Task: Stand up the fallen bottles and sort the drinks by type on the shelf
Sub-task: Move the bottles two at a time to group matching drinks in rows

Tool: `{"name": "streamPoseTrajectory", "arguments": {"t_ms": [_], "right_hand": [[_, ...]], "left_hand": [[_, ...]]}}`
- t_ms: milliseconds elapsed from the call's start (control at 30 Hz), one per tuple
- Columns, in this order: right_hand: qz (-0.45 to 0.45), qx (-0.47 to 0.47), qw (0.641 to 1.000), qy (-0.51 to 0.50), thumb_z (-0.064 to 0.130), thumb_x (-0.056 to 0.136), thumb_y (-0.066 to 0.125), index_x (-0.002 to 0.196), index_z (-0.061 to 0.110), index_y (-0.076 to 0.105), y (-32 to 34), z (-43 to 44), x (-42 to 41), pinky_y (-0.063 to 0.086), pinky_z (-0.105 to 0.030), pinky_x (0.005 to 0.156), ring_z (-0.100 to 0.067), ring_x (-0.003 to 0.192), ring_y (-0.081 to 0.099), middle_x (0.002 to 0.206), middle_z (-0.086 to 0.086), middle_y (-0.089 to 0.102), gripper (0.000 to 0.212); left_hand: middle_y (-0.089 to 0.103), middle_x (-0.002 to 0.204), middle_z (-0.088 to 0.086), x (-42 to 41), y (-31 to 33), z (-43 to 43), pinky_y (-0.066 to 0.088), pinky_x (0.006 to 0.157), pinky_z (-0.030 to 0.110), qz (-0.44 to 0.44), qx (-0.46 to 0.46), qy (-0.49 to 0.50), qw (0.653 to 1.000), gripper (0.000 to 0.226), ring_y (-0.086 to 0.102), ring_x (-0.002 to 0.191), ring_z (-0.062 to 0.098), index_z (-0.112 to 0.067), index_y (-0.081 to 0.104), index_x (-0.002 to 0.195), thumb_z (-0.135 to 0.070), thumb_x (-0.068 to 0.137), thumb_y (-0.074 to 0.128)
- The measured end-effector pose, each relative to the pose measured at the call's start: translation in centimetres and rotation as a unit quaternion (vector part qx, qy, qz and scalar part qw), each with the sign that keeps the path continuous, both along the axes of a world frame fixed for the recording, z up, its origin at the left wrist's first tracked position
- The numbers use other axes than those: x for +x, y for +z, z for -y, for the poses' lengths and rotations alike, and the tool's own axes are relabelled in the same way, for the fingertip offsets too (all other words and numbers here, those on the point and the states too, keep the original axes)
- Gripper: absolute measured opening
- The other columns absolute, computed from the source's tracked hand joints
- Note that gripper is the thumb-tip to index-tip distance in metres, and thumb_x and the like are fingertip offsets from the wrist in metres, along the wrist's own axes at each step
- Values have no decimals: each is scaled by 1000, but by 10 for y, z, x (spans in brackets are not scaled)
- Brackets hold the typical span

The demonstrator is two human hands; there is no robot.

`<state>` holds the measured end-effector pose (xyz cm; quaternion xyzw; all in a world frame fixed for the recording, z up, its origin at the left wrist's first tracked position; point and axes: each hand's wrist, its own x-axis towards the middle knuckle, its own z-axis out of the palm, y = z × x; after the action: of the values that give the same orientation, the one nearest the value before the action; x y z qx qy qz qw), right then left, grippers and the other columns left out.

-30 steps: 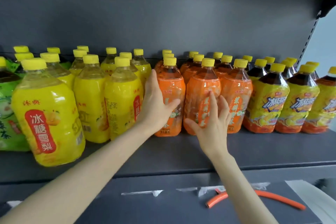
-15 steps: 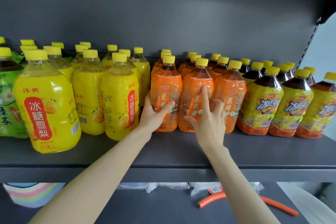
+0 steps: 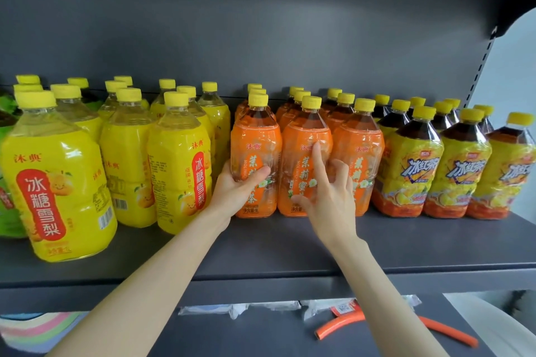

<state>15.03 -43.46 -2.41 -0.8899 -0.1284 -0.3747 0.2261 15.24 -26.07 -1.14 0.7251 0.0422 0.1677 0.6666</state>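
Likely full, heavy and slick-labelled, the near-left orange bottle (image 3: 256, 153) suits its mid-body clasp by the left hand (image 3: 236, 193), while the right hand (image 3: 326, 203), fingers uncurled, merely touches the middle bottle (image 3: 301, 130).

On the shelf (image 3: 290, 246), bottles are ranked front to back: pear drink bottles (image 3: 61, 182) are set at the left, jasmine tea bottles (image 3: 359, 159) in the middle, iced tea bottles (image 3: 412, 171) at the right. A hose (image 3: 339, 325) is laid on the lower shelf (image 3: 261, 333).
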Motion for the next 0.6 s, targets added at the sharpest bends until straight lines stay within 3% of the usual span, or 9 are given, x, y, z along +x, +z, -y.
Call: {"name": "streamPoseTrajectory", "arguments": {"t_ms": [300, 400, 467, 533, 600], "right_hand": [[-1, -10, 1000, -6, 28, 71, 84, 152, 27, 17, 2, -1, -2, 55, -42, 69, -40, 110, 50, 130, -22, 43, 105], [-13, -21, 1000, 3, 33, 77, 78, 152, 32, 8, 4, 3, -5, 54, -38, 71, -35, 114, 49, 135, -17, 39, 102], [-3, 11, 1000, 11, 35, 79, 76, 152, 31, 15, 2, 10, -9, 53, -37, 70, -31, 112, 51, 135, -12, 41, 95], [26, 62, 997, -21, 39, 76, 78, 149, 26, 27, -2, 23, -13, 53, -46, 79, -36, 118, 43, 138, -16, 40, 90], [23, 94, 995, -38, 44, 72, 80, 150, 27, 21, -5, 39, -10, 42, -57, 96, -40, 131, 26, 150, -19, 24, 100]], "left_hand": [[54, 131, 1, 4, 0, -2, 42, 85, 28, 19, 21, 3, 1000, 73, 50, 107, 11, -23, 36, 140, -44, 78, 69], [49, 137, 1, 1, 0, -1, 44, 93, 32, 25, 33, 18, 999, 84, 49, 120, 16, -22, 29, 144, -47, 75, 70], [43, 142, 1, -4, -3, 3, 42, 102, 40, 32, 39, 39, 998, 96, 44, 129, 21, -23, 20, 147, -50, 71, 72], [35, 147, 0, -12, -9, 9, 38, 106, 41, 43, 68, 44, 996, 103, 38, 133, 20, -23, 11, 149, -48, 71, 74], [28, 151, 0, -16, -14, 13, 34, 108, 40, 58, 105, 42, 992, 111, 32, 137, 18, -24, 4, 150, -44, 69, 78]]}}
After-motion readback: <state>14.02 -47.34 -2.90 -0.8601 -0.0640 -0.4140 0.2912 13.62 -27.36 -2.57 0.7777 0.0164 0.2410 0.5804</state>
